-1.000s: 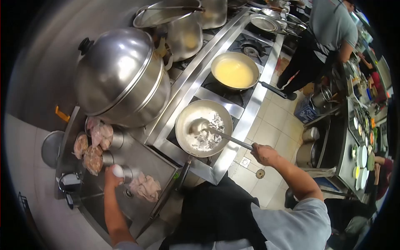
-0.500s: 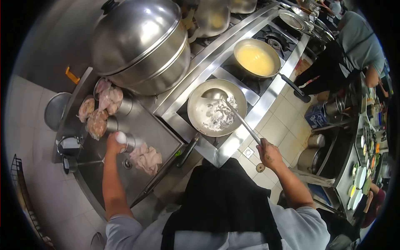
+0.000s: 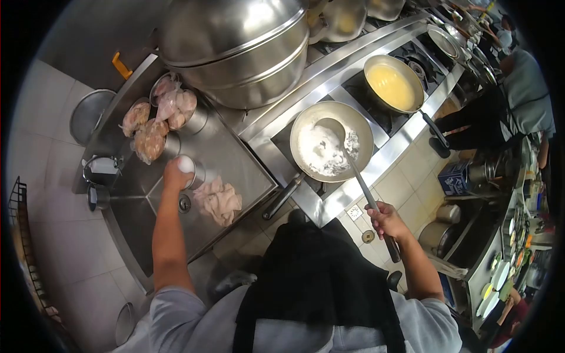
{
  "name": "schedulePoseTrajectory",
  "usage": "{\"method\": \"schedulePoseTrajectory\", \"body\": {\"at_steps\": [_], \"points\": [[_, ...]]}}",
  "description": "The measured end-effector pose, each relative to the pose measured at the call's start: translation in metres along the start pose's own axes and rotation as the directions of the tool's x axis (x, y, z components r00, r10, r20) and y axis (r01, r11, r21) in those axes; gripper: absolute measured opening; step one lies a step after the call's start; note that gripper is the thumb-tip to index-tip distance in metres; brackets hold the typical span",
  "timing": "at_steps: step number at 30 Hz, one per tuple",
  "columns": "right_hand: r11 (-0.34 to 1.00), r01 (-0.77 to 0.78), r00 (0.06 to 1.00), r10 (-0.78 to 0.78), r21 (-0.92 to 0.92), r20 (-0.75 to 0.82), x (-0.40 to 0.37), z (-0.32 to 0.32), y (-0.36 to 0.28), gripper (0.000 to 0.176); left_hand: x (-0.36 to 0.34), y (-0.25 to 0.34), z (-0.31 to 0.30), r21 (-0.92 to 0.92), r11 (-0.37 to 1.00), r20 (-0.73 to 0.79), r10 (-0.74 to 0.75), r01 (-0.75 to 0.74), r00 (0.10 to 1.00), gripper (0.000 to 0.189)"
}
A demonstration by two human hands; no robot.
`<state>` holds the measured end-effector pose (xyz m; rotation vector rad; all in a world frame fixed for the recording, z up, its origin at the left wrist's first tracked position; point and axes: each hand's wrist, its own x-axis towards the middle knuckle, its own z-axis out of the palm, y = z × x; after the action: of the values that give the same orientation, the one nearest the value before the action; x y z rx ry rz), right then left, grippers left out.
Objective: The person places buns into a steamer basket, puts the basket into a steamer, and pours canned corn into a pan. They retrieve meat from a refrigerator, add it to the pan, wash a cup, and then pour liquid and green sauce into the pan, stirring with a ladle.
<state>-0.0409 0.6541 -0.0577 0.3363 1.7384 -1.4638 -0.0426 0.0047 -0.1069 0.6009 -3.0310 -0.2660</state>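
Observation:
In my right hand (image 3: 385, 220) is the long handle of a metal ladle (image 3: 356, 173); the dark handle end sticks out below my fist. The ladle's bowl rests in a pan (image 3: 298, 167) on the stove, among white, partly foamy contents (image 3: 322, 147). My left hand (image 3: 175, 176) reaches over the sink, its fingers closed around a white rounded thing (image 3: 185, 164) whose kind I cannot make out. Right beside that hand is a metal container (image 3: 198, 174). A crumpled pale cloth (image 3: 220, 201) lies in the sink, to the right of the hand.
Bagged meat (image 3: 148, 141) sits on metal pots at the sink's back. A big lidded steamer (image 3: 247, 73) stands behind. Another pan (image 3: 391, 86) holds yellow liquid; its handle and the near pan's handle (image 3: 283, 196) jut over the stove edge. A co-worker (image 3: 525, 97) stands right.
My view has shifted, so the scene sits further right. The ladle's bowl has turned within the pan, and more of its handle end shows below my right hand. My left hand stays at the container.

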Motion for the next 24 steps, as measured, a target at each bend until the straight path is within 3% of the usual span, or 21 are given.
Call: {"method": "schedulePoseTrajectory", "body": {"at_steps": [1, 2, 3, 5, 6, 8, 9, 11, 12, 14, 15, 17, 20, 22, 23, 24], "points": [[0.965, -0.073, 0.996, 0.058, 0.253, 0.067, -0.004, 0.004, -0.004, 0.023, -0.002, 0.003, -0.001, -0.005, 1.0, -0.001, -0.028, 0.028, 1.0, 0.068], [0.921, -0.079, 0.994, 0.042, 0.381, 0.105, -0.003, 0.003, -0.001, 0.023, -0.004, 0.004, 0.001, -0.008, 0.999, 0.0, -0.032, 0.032, 0.999, 0.068], [0.923, -0.079, 0.994, 0.043, 0.377, 0.105, -0.005, 0.003, -0.002, 0.023, -0.004, 0.003, 0.004, -0.014, 0.999, -0.035, -0.039, 0.039, 0.999, 0.066], [0.787, -0.163, 0.972, 0.025, 0.596, 0.232, -0.012, 0.005, -0.006, 0.022, -0.005, 0.001, 0.008, -0.022, 0.999, -0.071, -0.048, 0.047, 0.996, 0.064], [0.79, -0.161, 0.972, 0.024, 0.592, 0.232, -0.017, 0.008, -0.009, 0.022, -0.006, -0.002, 0.012, -0.03, 0.998, -0.098, -0.063, 0.061, 0.993, 0.062], [0.907, -0.072, 0.991, 0.017, 0.415, 0.134, -0.024, 0.012, -0.018, 0.018, -0.004, -0.004, 0.022, -0.044, 0.996, -0.133, -0.082, 0.076, 0.988, 0.061], [0.909, -0.071, 0.991, 0.016, 0.411, 0.136, -0.024, 0.012, -0.019, 0.018, -0.005, -0.004, 0.025, -0.104, 0.99, -0.163, -0.116, 0.1, 0.98, 0.058], [0.992, 0.032, 0.998, -0.038, -0.122, -0.047, -0.024, 0.009, -0.018, 0.021, -0.011, -0.006, 0.029, -0.162, 0.978, -0.193, -0.161, 0.131, 0.968, 0.055], [0.991, 0.036, 0.998, -0.041, -0.126, -0.038, -0.022, 0.005, -0.014, 0.021, -0.015, -0.001, 0.028, -0.188, 0.967, -0.18, -0.207, 0.172, 0.962, 0.052], [0.802, 0.169, 0.947, -0.292, -0.574, -0.129, -0.016, -0.008, -0.006, 0.028, -0.019, 0.006, 0.022, -0.211, 0.952, -0.179, -0.259, 0.221, 0.949, 0.049], [0.798, 0.179, 0.947, -0.298, -0.576, -0.118, -0.018, -0.011, -0.011, 0.028, -0.02, 0.006, 0.023, -0.193, 0.95, -0.167, -0.278, 0.245, 0.946, 0.047], [0.581, 0.178, 0.893, -0.435, -0.794, -0.118, -0.026, -0.019, -0.024, 0.032, -0.023, -0.002, 0.03, -0.17, 0.944, -0.156, -0.31, 0.283, 0.938, 0.045], [0.503, 0.145, 0.868, -0.478, -0.852, -0.135, -0.017, -0.04, -0.024, 0.029, -0.031, -0.006, 0.027, -0.308, 0.907, -0.124, -0.339, 0.288, 0.933, 0.043], [0.492, 0.131, 0.881, -0.456, -0.86, -0.126, -0.011, -0.052, -0.025, 0.029, -0.037, 0.016, 0.003, -0.278, 0.947, -0.125, -0.202, 0.161, 0.971, 0.048], [0.482, 0.107, 0.89, -0.436, -0.869, -0.133, -0.008, -0.058, -0.025, 0.029, -0.039, 0.021, -0.002, -0.27, 0.948, -0.123, -0.208, 0.168, 0.97, 0.048], [0.484, 0.113, 0.892, -0.434, -0.868, -0.126, -0.003, -0.065, -0.018, 0.029, -0.038, 0.025, -0.006, -0.171, 0.983, -0.099, -0.09, 0.072, 0.991, 0.053]]}}
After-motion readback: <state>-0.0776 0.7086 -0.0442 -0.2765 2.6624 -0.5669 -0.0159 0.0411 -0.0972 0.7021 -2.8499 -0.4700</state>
